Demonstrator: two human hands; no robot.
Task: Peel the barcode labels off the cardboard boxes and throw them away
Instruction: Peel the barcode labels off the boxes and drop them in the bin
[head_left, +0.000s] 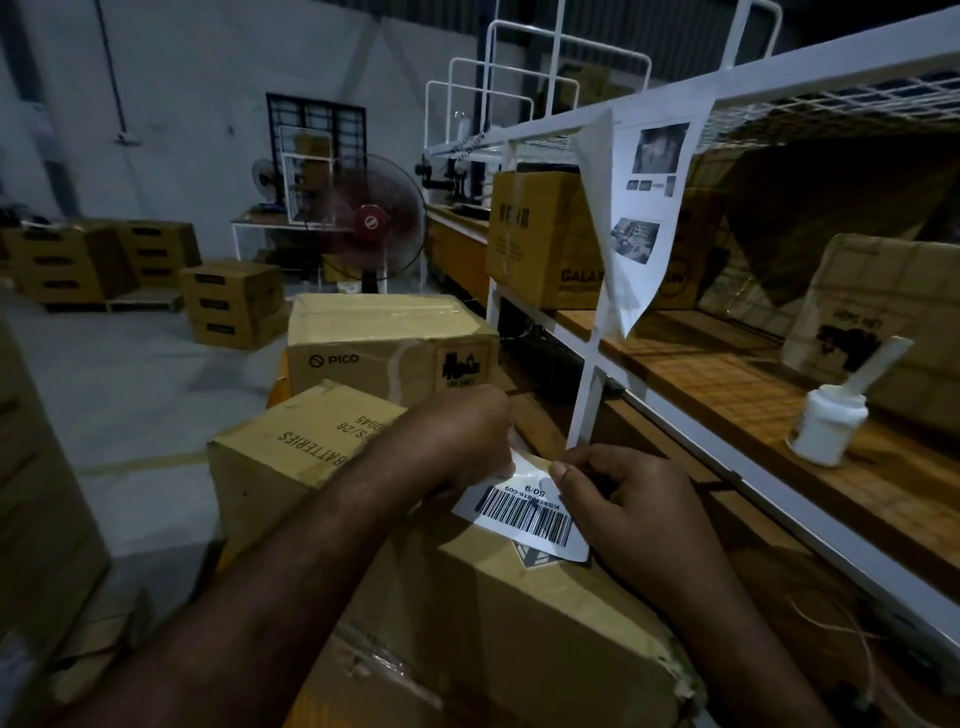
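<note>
Dim warehouse light falls on the cardboard box (519, 623) under you; the barcode label (524, 512) sits on its top face, far edge curled up off the card. Your left hand (457, 441) has that lifted edge in a pinching grip; your right hand (618, 499) pinches the label's right edge, thumb on top. Just beyond stand a batteries box (306, 447), then a PICO box (384, 348). A white bottle (826, 426) rests on the shelf (727, 395); a fan (374, 223) stands farthest back.
</note>
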